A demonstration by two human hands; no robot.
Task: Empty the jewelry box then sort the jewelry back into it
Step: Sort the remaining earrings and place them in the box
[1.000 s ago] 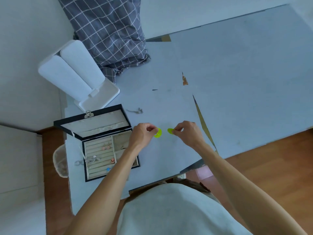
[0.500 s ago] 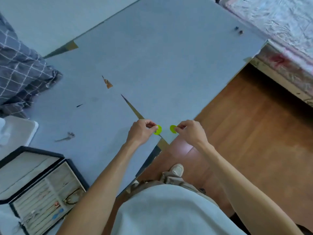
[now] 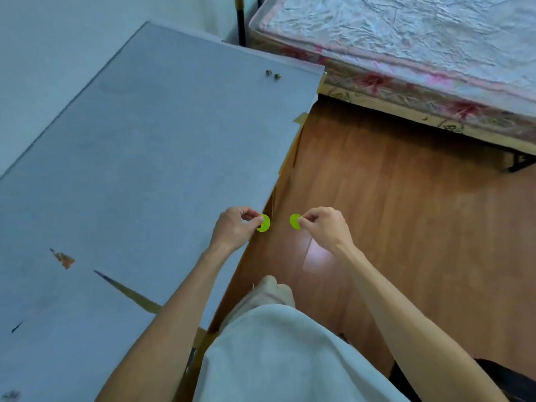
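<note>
My left hand (image 3: 236,227) pinches a small lime-green disc (image 3: 264,223) over the table's right edge. My right hand (image 3: 324,227) pinches a second lime-green disc (image 3: 294,221) over the wooden floor. The two discs face each other a short gap apart. Two small dark jewelry pieces (image 3: 273,74) lie near the far right corner of the grey-blue table (image 3: 145,140). The jewelry box is out of view.
The table top has torn patches (image 3: 65,259) and a long tear (image 3: 130,293) showing brown beneath. A bed with a crinkled cover (image 3: 406,39) stands at the back right. Wooden floor (image 3: 406,227) lies to the right of the table. My foot (image 3: 268,288) shows below my hands.
The view has swung right: the jewelry box, the white stand and the checked pillow have left the frame, and the bed has come in. Both hands still pinch the green discs, slightly further apart.
</note>
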